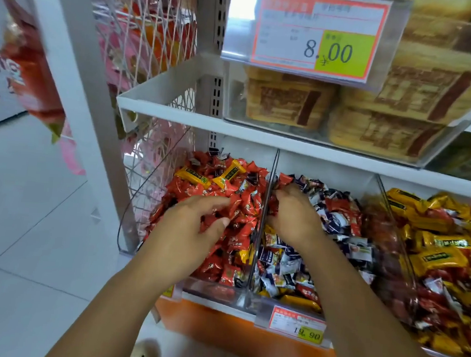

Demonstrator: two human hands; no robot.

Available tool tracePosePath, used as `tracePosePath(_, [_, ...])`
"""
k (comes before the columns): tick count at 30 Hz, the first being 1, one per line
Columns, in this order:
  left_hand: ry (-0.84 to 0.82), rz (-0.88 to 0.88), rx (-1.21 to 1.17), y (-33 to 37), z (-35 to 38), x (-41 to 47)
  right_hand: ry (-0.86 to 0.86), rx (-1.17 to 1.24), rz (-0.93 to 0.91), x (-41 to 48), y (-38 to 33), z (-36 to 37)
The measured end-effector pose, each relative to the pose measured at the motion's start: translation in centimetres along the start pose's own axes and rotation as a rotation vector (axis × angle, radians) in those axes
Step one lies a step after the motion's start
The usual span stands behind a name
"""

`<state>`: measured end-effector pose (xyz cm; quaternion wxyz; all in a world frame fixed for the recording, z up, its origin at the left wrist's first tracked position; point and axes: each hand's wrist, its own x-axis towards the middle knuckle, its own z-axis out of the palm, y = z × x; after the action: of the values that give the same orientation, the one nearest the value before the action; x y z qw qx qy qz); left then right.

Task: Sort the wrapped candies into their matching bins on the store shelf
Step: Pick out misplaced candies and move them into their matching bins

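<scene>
Three clear bins sit side by side on the lower shelf. The left bin [209, 287] is heaped with red candies [243, 207], with a few yellow candies [196, 177] on top at the back. The middle bin [289, 303] holds navy-and-white candies [338, 223] mixed with red and yellow ones. My left hand [197, 223] lies on the red heap, thumb and fingers closing around red candies. My right hand [293, 214] is in the middle bin against the clear divider [266, 197], its curled fingers gripping red candies [276, 202]. The right bin [392, 247] holds yellow and red candies.
The upper shelf [177, 111] overhangs the bins and carries a clear box of tan packets [291, 103] behind a large 8.00 price sign [316, 35]. A small price tag [297, 322] hangs on the lower shelf edge. A wire mesh rack [144, 30] stands at left over white floor tiles.
</scene>
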<state>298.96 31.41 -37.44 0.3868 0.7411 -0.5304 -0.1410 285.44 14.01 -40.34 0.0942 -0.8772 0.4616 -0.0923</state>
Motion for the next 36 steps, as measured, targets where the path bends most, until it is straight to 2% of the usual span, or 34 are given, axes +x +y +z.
tracePosePath(4, [0.025,-0.022,-0.023,-0.4,-0.8,0.0,0.029,0.052,-0.021,-0.4,0.1,-0.3])
tracePosePath(9, [0.054,-0.038,-0.058,-0.5,-1.4,-0.2,0.051,0.607,0.101,-1.6,0.9,-2.7])
tracePosePath(13, [0.054,-0.046,-0.035,-0.9,-1.9,-0.4,0.104,0.916,0.183,-2.3,1.7,-5.4])
tracePosePath(16, [0.062,-0.056,-0.018,-1.0,-2.2,-0.7,0.141,1.106,0.160,-2.9,1.1,-6.7])
tracePosePath(19, [0.073,-0.073,-0.018,-1.4,-2.7,-1.1,0.178,1.105,0.147,-3.2,-0.1,-7.1])
tracePosePath(25, [0.073,-0.092,0.006,-2.4,-3.5,-1.4,0.259,0.818,0.212,-3.8,0.0,-6.8])
tracePosePath(27, [0.076,-0.099,-0.001,-2.5,-3.6,-1.3,0.321,0.738,0.182,-3.9,-0.6,-6.8])
tracePosePath(29, [0.083,-0.102,-0.006,-2.6,-3.7,-1.2,0.360,0.766,0.100,-3.9,-2.4,-6.9])
tracePosePath(31, [0.086,-0.107,-0.007,-2.6,-3.7,-1.3,0.277,0.805,0.008,-3.7,-4.4,-6.5])
tracePosePath(34, [0.082,-0.110,0.009,-2.6,-3.6,-1.4,0.044,0.882,-0.073,-3.3,-6.1,-5.3])
tracePosePath(36, [0.076,-0.109,0.034,-2.8,-3.6,-1.4,0.012,0.943,-0.078,-2.9,-6.1,-5.0])
